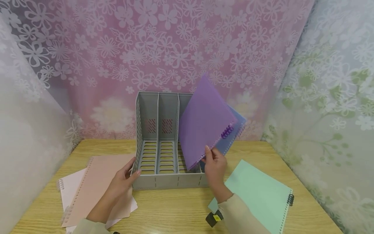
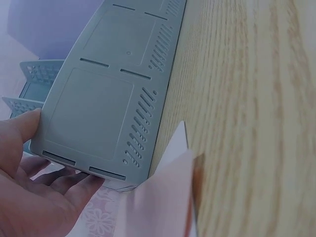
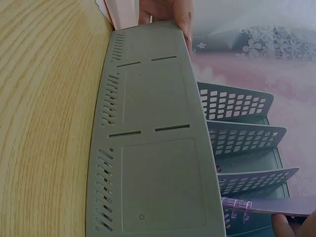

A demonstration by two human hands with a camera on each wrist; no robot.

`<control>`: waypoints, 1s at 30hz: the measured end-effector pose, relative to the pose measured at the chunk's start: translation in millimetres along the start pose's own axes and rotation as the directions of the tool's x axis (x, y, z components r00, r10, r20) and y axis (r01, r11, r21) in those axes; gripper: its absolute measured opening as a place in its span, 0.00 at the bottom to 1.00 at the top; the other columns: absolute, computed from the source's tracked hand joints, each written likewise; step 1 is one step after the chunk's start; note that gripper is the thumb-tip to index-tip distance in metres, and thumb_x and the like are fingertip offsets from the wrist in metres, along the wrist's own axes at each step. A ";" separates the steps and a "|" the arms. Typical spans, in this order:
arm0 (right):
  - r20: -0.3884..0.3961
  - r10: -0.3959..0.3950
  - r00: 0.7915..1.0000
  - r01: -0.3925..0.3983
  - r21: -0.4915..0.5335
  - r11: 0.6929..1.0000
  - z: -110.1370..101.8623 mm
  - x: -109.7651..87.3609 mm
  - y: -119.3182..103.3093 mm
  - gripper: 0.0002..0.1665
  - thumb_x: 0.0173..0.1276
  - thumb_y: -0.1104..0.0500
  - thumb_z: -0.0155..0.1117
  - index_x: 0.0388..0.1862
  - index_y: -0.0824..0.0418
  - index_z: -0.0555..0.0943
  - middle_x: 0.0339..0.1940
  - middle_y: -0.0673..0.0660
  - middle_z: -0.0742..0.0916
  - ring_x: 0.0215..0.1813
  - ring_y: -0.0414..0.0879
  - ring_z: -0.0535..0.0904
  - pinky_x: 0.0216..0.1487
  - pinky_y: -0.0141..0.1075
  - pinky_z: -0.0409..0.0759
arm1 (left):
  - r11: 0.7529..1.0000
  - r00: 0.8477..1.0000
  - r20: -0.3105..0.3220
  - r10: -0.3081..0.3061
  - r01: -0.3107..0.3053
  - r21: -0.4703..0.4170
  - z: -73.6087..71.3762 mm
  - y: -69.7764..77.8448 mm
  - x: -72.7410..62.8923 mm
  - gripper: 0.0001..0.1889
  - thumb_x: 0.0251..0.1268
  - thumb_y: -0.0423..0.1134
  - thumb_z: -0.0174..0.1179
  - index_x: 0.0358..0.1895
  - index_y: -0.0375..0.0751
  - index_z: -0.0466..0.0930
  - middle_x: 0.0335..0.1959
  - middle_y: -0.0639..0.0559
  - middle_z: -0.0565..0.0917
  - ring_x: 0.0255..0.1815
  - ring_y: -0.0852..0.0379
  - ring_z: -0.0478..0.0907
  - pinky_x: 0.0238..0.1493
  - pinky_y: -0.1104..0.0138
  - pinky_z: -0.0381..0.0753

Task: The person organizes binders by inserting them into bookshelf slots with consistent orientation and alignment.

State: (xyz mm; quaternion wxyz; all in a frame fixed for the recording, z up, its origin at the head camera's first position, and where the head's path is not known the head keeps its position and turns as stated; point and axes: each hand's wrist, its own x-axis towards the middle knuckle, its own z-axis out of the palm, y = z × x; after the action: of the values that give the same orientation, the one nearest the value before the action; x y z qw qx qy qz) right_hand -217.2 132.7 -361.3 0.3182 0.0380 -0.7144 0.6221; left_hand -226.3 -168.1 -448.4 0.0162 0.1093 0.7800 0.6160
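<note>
Clearly, the right grip (image 1: pixel 215 164) is clamped on the purple notebook (image 1: pixel 204 113), thumb over its hole-punched edge and fingers mostly hidden behind. The notebook leans at a slant, its lower corner inside the third compartment from the left of the gray file rack (image 1: pixel 143 182), the rest jutting above. Since that pinch sits low on one edge, I'd worry about the sheet swinging over or bending; the corner could also catch a divider.

Just behind it a blue notebook (image 1: pixel 239 118) tilts too; whether the same fingers hold it I cannot tell, but the purple rings might snag on it.

The left grip (image 1: pixel 124 182) pinches the rack's front left corner; were it to slacken, a push could skid the rack across the bench (image 1: pixel 172 211). Farther out lie a green notebook (image 1: pixel 257 195) on the right, and a peach notebook (image 1: pixel 96 188) overlapping a pale pink notebook (image 1: pixel 69 187) on the left.
</note>
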 end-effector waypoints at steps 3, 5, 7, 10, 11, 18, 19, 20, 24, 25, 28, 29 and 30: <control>0.018 0.012 1.000 -0.012 -0.017 1.000 3.8 -0.8 -0.9 0.19 0.74 0.65 0.55 0.25 0.80 0.72 0.21 0.72 0.76 0.27 0.59 0.80 0.37 0.49 0.85 | 1.000 1.000 -0.006 -0.003 0.003 -0.003 -0.4 -0.8 0.4 0.40 0.73 0.46 0.56 0.77 0.36 0.43 0.76 0.34 0.50 0.72 0.36 0.57 0.66 0.52 0.64; 0.033 0.018 0.999 -0.017 -0.028 0.999 6.0 -1.8 -0.9 0.20 0.75 0.65 0.55 0.24 0.79 0.71 0.19 0.70 0.74 0.25 0.58 0.78 0.36 0.50 0.85 | 1.000 1.000 -0.006 -0.009 0.009 -0.013 -0.4 -1.2 0.0 0.40 0.72 0.46 0.56 0.78 0.36 0.44 0.76 0.34 0.50 0.72 0.36 0.57 0.66 0.53 0.64; 0.042 0.025 0.999 -0.023 -0.040 0.999 8.3 -2.6 0.5 0.20 0.75 0.65 0.55 0.24 0.79 0.71 0.20 0.72 0.75 0.25 0.60 0.78 0.36 0.50 0.85 | 1.000 1.000 -0.003 -0.018 0.018 -0.023 -0.1 -1.6 0.1 0.40 0.72 0.46 0.56 0.78 0.37 0.44 0.76 0.35 0.50 0.72 0.37 0.57 0.66 0.53 0.64; 0.059 0.038 0.998 -0.036 -0.031 0.999 11.5 -2.7 6.7 0.17 0.75 0.65 0.54 0.30 0.79 0.76 0.24 0.73 0.78 0.29 0.63 0.79 0.36 0.48 0.85 | 0.999 1.000 0.002 -0.030 0.030 -0.031 0.5 -1.6 0.0 0.40 0.73 0.45 0.56 0.78 0.38 0.43 0.77 0.35 0.50 0.73 0.37 0.57 0.67 0.53 0.64; 0.058 0.041 0.997 -0.040 -0.027 0.999 12.9 -2.2 11.1 0.16 0.75 0.65 0.54 0.32 0.79 0.78 0.25 0.73 0.80 0.29 0.63 0.79 0.35 0.48 0.85 | 0.999 0.999 0.003 -0.033 0.033 -0.029 0.6 -1.3 0.2 0.40 0.73 0.45 0.56 0.78 0.39 0.43 0.77 0.34 0.50 0.73 0.36 0.57 0.67 0.53 0.64; 0.041 0.038 0.998 -0.036 -0.039 0.999 24.0 -0.2 45.5 0.13 0.74 0.63 0.57 0.36 0.74 0.82 0.24 0.68 0.81 0.27 0.51 0.80 0.30 0.42 0.86 | 0.998 0.999 0.006 -0.045 0.045 -0.034 0.0 2.5 -0.8 0.38 0.74 0.42 0.54 0.78 0.39 0.43 0.77 0.34 0.48 0.73 0.36 0.55 0.68 0.52 0.62; 0.042 0.036 0.998 -0.035 -0.037 0.999 25.4 -0.5 47.4 0.13 0.74 0.63 0.58 0.36 0.72 0.83 0.24 0.66 0.82 0.27 0.49 0.80 0.30 0.41 0.86 | 0.998 0.999 0.004 -0.046 0.046 -0.034 0.0 2.6 -0.8 0.38 0.74 0.43 0.54 0.78 0.40 0.43 0.77 0.34 0.48 0.73 0.37 0.55 0.68 0.52 0.63; 0.046 0.036 0.998 -0.035 -0.039 0.999 26.8 -0.7 49.0 0.13 0.74 0.62 0.58 0.36 0.72 0.83 0.24 0.65 0.82 0.27 0.48 0.80 0.30 0.39 0.86 | 0.998 0.999 0.003 -0.045 0.045 -0.033 -0.2 2.4 -0.6 0.38 0.74 0.43 0.54 0.78 0.40 0.43 0.77 0.35 0.48 0.73 0.37 0.55 0.68 0.52 0.63; 0.051 0.037 0.998 -0.036 -0.029 0.999 31.2 -0.2 51.8 0.15 0.74 0.60 0.58 0.33 0.72 0.82 0.22 0.63 0.80 0.25 0.47 0.77 0.28 0.37 0.85 | 0.999 0.999 0.003 -0.033 0.033 -0.031 -0.7 1.4 0.4 0.40 0.73 0.45 0.55 0.78 0.40 0.43 0.77 0.35 0.49 0.73 0.37 0.55 0.67 0.53 0.63; 0.050 0.037 0.998 -0.036 -0.027 0.999 32.2 -0.2 52.6 0.15 0.74 0.60 0.59 0.33 0.71 0.82 0.22 0.63 0.80 0.25 0.48 0.78 0.28 0.37 0.85 | 0.999 1.000 0.003 -0.029 0.029 -0.031 -0.7 1.1 0.5 0.40 0.73 0.46 0.56 0.78 0.40 0.43 0.77 0.35 0.49 0.73 0.37 0.55 0.67 0.53 0.63; 0.048 0.045 0.998 -0.043 -0.038 0.998 34.3 -0.5 54.8 0.14 0.73 0.60 0.59 0.34 0.71 0.83 0.23 0.64 0.81 0.26 0.51 0.79 0.28 0.40 0.85 | 0.999 1.000 0.006 -0.027 0.027 -0.029 -1.0 0.5 0.6 0.40 0.73 0.46 0.56 0.78 0.39 0.43 0.77 0.35 0.49 0.73 0.37 0.56 0.67 0.54 0.64; 0.047 0.048 0.998 -0.046 -0.045 0.998 34.9 -0.6 55.8 0.14 0.73 0.60 0.59 0.34 0.71 0.83 0.23 0.64 0.81 0.26 0.52 0.79 0.28 0.40 0.85 | 0.999 1.000 0.006 -0.028 0.028 -0.028 -1.0 0.3 0.5 0.40 0.73 0.46 0.56 0.78 0.40 0.43 0.77 0.35 0.49 0.73 0.37 0.56 0.67 0.54 0.64; 0.046 0.047 0.998 -0.045 -0.050 0.998 35.5 -0.8 57.2 0.13 0.73 0.60 0.59 0.34 0.70 0.83 0.23 0.64 0.81 0.26 0.52 0.80 0.28 0.41 0.85 | 0.999 1.000 0.005 -0.029 0.029 -0.025 -1.1 0.3 0.3 0.40 0.73 0.46 0.56 0.78 0.39 0.43 0.77 0.35 0.49 0.73 0.37 0.56 0.67 0.54 0.64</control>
State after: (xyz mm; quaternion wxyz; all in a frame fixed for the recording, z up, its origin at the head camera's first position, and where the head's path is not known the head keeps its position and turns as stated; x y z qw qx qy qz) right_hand -256.7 112.8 -412.0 0.2878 0.0285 -0.7373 0.6106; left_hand -226.7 -169.1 -447.9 0.0284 0.0993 0.7737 0.6250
